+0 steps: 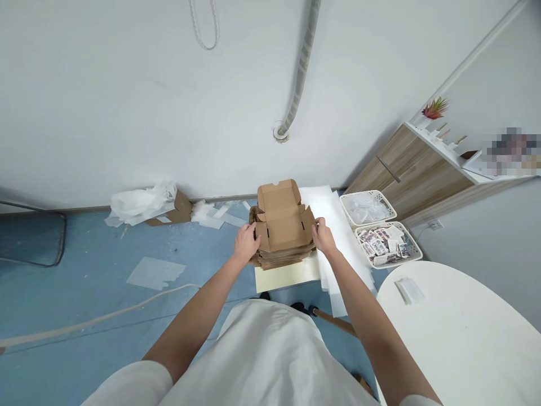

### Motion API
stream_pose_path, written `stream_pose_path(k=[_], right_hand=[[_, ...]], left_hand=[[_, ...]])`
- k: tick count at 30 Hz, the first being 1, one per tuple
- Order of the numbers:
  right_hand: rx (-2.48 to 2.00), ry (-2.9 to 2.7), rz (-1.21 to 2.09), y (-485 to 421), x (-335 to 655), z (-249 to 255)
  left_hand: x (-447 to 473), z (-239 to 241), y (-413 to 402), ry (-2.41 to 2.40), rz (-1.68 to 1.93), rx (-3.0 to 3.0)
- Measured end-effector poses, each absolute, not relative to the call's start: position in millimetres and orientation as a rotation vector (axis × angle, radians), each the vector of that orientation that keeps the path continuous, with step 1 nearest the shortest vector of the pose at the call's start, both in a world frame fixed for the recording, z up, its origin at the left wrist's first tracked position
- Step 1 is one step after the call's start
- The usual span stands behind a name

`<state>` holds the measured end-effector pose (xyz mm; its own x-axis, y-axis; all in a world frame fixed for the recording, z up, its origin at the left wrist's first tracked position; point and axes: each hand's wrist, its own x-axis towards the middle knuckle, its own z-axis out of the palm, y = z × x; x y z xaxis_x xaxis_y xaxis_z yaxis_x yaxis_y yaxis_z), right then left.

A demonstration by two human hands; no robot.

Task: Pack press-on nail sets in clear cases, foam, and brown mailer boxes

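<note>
A flat, unfolded cardboard mailer box (285, 224) lies on top of a stack of brown cardboard (283, 258), its lid panel pointing toward the wall. My left hand (246, 243) grips the left side flap, thumb on top and fingers partly hidden below. On the opposite side, my right hand (324, 235) pinches the right side flap, which is tilted upward. Under the stack a pale yellow board (287, 276) shows. White foam sheets (333, 242) lie just right of the stack, partly beneath my right forearm.
Two white baskets stand at the right, one with clear plastic bags (366, 207), one with printed cards (386, 245). A round white table (465, 327) is at the lower right, a wooden cabinet (414, 175) behind. White packing scraps (143, 203) and paper (155, 273) litter the blue floor.
</note>
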<state>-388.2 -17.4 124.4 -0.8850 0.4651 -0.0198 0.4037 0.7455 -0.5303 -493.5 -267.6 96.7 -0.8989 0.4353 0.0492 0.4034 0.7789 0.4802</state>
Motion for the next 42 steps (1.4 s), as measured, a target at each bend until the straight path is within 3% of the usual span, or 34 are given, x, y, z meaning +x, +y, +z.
stream_pose_path(k=[10, 18, 23, 26, 31, 36, 42], right_hand=[[-0.862, -2.357, 1.490, -6.9, -393.3, 141.6], [-0.778, -2.663, 0.988, -12.2, -384.1, 135.2], [-0.828, -2.774, 0.619, -17.5, -378.1, 127.2], [-0.644, -2.782, 0.494, -30.9, -380.5, 130.0], [-0.119, -2.960, 0.773, -76.0, -395.5, 138.9], [-0.025, -2.980, 1.120, -111.1, -414.3, 136.0], [0.079, -3.088, 0.930, -117.8, -420.6, 131.4]], left_hand=[[-491.5, 99.7, -268.1, 2.892, 0.904, 0.697], [-494.9, 110.8, -265.4, 2.791, 1.054, 0.538], [-502.4, 113.5, -269.0, 2.775, 0.958, 0.479], [-507.7, 112.8, -269.3, 2.736, 0.995, 0.449], [-514.8, 111.9, -262.9, 2.499, 1.283, 0.254], [-515.3, 113.7, -256.6, 2.200, 1.518, 0.100], [-512.6, 119.5, -254.5, 2.156, 1.555, 0.079]])
